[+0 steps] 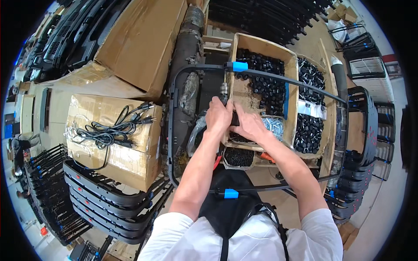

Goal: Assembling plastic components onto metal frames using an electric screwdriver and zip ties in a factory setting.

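Both hands met at frame centre on a small dark part (235,118) at the black frame (278,78): left hand (217,115) curled, right hand (249,124) gripping it. Fitting seemed under way; next probably needed steady pressing. A box of black caps (265,82) sat just above, cables (109,130) at left.

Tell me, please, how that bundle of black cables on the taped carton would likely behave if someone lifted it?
The cables would probably be floppy: they lie in loose loops on the carton. Plug ends splay free, so they would likely dangle and snag. The bundle looks light for its spread, being thin cords.
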`<act>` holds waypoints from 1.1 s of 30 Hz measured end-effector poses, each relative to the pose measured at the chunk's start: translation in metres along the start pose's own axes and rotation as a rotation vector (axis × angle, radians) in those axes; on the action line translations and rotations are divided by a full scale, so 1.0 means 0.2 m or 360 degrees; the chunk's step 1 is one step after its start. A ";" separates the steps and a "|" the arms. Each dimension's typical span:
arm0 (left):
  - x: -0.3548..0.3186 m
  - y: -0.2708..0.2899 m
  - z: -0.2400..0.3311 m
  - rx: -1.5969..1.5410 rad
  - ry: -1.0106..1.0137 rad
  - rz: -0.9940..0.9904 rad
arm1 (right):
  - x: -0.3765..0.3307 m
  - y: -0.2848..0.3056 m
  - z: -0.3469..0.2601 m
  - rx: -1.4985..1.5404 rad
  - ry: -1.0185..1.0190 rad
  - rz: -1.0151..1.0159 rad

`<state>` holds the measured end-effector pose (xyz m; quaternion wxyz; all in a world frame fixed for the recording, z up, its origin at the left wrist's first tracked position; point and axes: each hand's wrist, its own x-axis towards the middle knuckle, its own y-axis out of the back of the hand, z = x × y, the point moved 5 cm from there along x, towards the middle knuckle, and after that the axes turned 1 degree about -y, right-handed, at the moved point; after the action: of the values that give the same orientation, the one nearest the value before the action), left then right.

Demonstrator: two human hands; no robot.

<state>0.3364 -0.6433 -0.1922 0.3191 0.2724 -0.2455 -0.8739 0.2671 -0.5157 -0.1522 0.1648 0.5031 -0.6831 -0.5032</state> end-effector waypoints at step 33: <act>0.02 0.01 -0.03 -0.0121 0.0064 -0.0062 | 0.01 -0.03 -0.03 -0.0103 0.0072 0.0149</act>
<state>0.3373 -0.6486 -0.1969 0.3169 0.2825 -0.2003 -0.8830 0.2731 -0.5197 -0.1546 0.2196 0.4763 -0.6854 -0.5052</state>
